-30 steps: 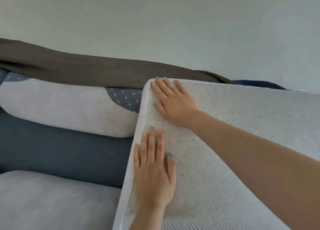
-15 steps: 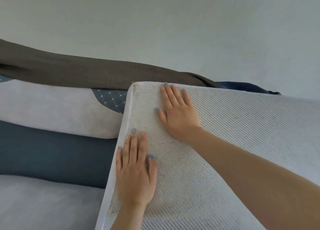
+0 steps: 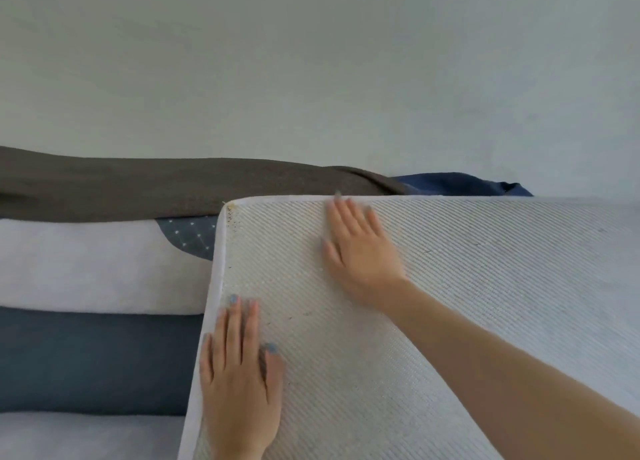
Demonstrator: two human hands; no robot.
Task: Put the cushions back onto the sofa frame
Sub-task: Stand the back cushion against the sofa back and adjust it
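A large white cushion (image 3: pixel 467 286) with a ribbed mesh underside fills the right half, tilted up against the sofa back. My left hand (image 3: pixel 240 373) lies flat on it near its left edge, fingers together and pointing up. Higher up, my right hand (image 3: pixel 360 248) presses flat near the top edge, fingers spread, slightly blurred. Neither hand grips the cushion; both palms rest on its surface. Left of it, a pale grey back cushion (image 3: pixel 93 265) leans on the dark blue sofa frame (image 3: pixel 93 359). A pale grey seat cushion (image 3: pixel 86 435) lies at the bottom left.
A brown cloth (image 3: pixel 166 185) drapes along the top of the sofa back. A dark blue fabric (image 3: pixel 460 184) shows behind the tilted cushion's top edge. A blue patch with white dots (image 3: pixel 188 232) peeks between the two cushions. A plain pale wall (image 3: pixel 311 61) rises behind.
My right hand has slid right along the cushion's top edge, away from its corner. My left hand stays flat near the left edge. The view has shifted slightly.
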